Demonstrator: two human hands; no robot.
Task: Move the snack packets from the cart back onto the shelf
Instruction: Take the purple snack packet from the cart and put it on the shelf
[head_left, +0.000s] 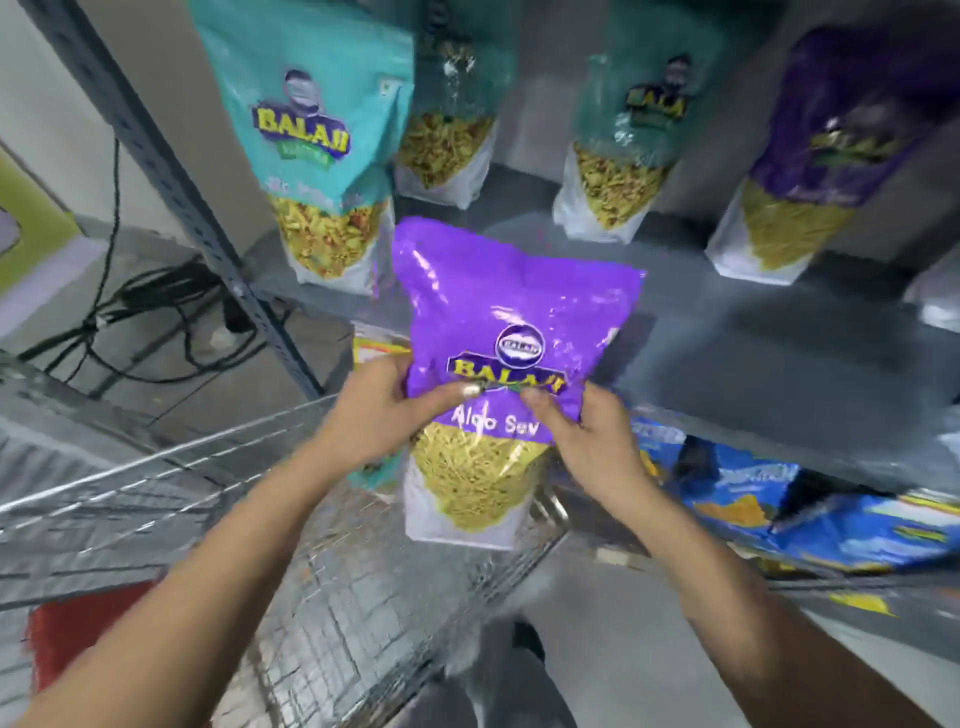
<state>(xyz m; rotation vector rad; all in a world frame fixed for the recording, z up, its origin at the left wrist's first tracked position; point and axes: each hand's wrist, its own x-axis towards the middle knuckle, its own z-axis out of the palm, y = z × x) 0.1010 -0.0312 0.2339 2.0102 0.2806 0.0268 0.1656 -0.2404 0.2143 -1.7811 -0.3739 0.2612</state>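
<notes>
Both hands (384, 405) (597, 436) grip the upright purple packet (509, 322).

I am looking into a shop aisle, branded snack packets (317, 150) standing in rows on a grey metal shelf (753, 332), a wire cart (171, 483) sitting beside it

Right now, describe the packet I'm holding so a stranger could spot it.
Start at the grey metal shelf. In front of its edge, above the wire cart, both hands grip one purple packet. It alone reads Aloo Sev and is lifted, while the others stand on the shelf.
</notes>
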